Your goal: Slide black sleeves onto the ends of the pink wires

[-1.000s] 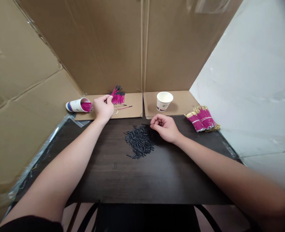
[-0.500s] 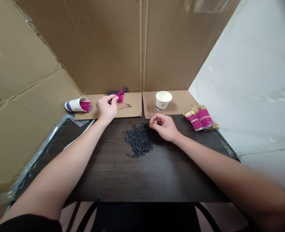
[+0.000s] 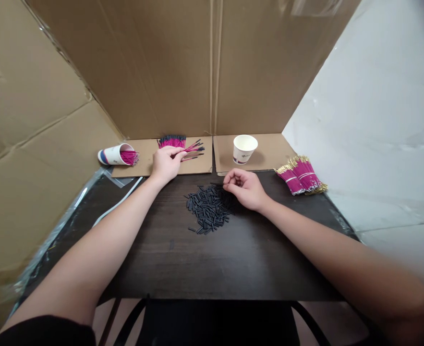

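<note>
Above the left cardboard sheet, my left hand [image 3: 167, 166] pinches several pink wires [image 3: 192, 149] with black sleeves on their ends, fanned out to the right. Just behind it lies a bundle of pink wires [image 3: 172, 141] with black tips. My right hand [image 3: 246, 188] is closed at the right edge of a pile of short black tubes [image 3: 208, 209]. A small black tube [image 3: 217, 183] seems to stick out leftward from its thumb and forefinger.
A paper cup [image 3: 113, 155] lies on its side at the left, pink wires inside. Another paper cup [image 3: 244, 150] stands upright on the right cardboard sheet [image 3: 265, 161]. Banded pink wires with gold ends [image 3: 300, 175] lie at the right. Cardboard walls [image 3: 175, 67] enclose the back and left.
My left hand has lowered and moved slightly right, its wires now tilted flatter to the right, uncovering more of the bundle behind. My right hand has barely moved.
</note>
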{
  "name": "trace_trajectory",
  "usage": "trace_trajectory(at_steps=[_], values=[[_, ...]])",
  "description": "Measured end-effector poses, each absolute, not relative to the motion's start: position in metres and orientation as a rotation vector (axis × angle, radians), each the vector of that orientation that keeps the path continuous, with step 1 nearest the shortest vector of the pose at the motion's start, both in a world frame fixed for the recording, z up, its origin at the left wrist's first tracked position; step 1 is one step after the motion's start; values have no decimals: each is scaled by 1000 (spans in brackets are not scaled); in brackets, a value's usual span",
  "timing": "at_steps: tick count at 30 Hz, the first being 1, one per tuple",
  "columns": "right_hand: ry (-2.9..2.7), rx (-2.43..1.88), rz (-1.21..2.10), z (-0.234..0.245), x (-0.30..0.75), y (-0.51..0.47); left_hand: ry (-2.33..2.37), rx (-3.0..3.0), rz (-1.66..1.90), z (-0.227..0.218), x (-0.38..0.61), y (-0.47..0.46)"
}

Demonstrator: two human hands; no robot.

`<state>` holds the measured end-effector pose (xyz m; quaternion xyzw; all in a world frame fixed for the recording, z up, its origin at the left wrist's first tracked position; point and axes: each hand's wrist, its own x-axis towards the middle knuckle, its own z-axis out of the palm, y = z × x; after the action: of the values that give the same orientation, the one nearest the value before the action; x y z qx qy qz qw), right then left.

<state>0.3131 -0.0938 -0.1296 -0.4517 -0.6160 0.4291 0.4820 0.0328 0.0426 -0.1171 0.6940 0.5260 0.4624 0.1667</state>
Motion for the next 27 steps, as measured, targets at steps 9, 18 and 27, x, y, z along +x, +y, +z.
trace_trajectory(at_steps=[9,18,27], values=[[-1524,-1084,1048,-130,314,-93,1440,2251,1014,-102,22,37],[-1531,-1087,1056,-131,315,-93,1404,2476,861,-100,19,39],[-1528,-1087,1064,-132,315,-93,1459,2248,1001,-108,25,40]])
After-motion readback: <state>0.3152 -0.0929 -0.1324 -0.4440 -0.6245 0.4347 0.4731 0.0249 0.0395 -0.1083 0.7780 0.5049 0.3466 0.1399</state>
